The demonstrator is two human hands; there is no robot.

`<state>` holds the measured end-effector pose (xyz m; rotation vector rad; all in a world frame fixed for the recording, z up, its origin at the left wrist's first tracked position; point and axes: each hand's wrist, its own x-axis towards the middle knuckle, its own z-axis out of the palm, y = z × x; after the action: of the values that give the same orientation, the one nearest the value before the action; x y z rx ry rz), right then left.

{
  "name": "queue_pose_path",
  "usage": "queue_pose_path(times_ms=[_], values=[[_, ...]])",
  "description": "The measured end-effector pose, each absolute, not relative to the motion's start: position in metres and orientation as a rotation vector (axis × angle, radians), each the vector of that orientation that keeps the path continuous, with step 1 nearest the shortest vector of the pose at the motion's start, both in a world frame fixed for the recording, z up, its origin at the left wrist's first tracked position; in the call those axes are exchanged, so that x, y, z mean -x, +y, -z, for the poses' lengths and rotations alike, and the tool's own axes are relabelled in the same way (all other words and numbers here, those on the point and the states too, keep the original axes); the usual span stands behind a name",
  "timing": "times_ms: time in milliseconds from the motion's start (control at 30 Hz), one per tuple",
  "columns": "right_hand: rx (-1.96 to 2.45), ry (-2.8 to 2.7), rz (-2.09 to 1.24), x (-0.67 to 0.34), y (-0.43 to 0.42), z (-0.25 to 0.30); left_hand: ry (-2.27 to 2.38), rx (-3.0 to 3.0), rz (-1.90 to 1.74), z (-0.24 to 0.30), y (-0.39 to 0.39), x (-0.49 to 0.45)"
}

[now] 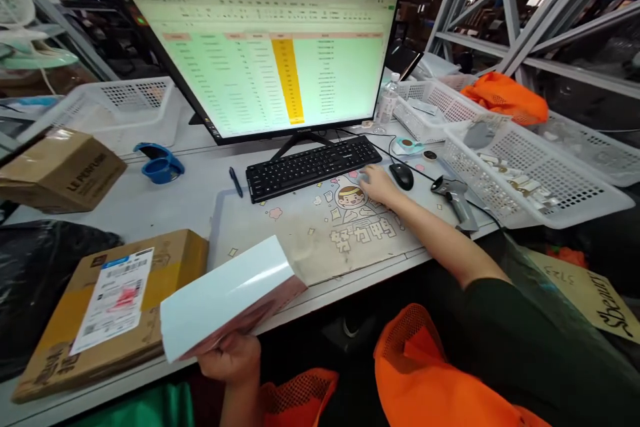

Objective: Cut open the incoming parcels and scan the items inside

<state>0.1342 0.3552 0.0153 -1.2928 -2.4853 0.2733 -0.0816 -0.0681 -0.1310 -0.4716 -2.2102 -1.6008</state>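
My left hand (231,359) is closed on the lower edge of a thick white stack of label sheets (227,295), held tilted above the desk's front edge. My right hand (379,184) rests on the printed desk mat (320,233), fingers curled and touching the right end of the black keyboard (313,165). A black mouse (401,175) lies just right of that hand. The monitor (260,57) behind the keyboard shows a green spreadsheet with one orange column. Left of the stack lies a cardboard parcel (107,310) with a shipping label.
A grey barcode scanner (456,197) lies right of the mouse. White perforated baskets (537,177) fill the right side, one (120,107) stands at the back left. A brown box (63,170), blue tape dispenser (160,163) and pen (235,181) sit on the left. Orange mesh bags (430,373) hang below the desk.
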Motion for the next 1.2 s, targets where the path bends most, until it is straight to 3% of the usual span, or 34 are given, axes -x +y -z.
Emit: queue_pose_path(times_ms=[200,533,1200], values=[[1.335,-2.486,-0.102,-0.072,0.381,-0.004,-2.063,0.548,1.319,0.133,-0.068,0.078],[1.478,-2.507,-0.045,-0.063,0.372,-0.002,-2.025,0.537,1.354,0.131,-0.067,0.079],[1.314,-2.56,-0.1,-0.093,0.399,-0.011,-2.109,0.614,1.296,0.113,-0.071,0.073]])
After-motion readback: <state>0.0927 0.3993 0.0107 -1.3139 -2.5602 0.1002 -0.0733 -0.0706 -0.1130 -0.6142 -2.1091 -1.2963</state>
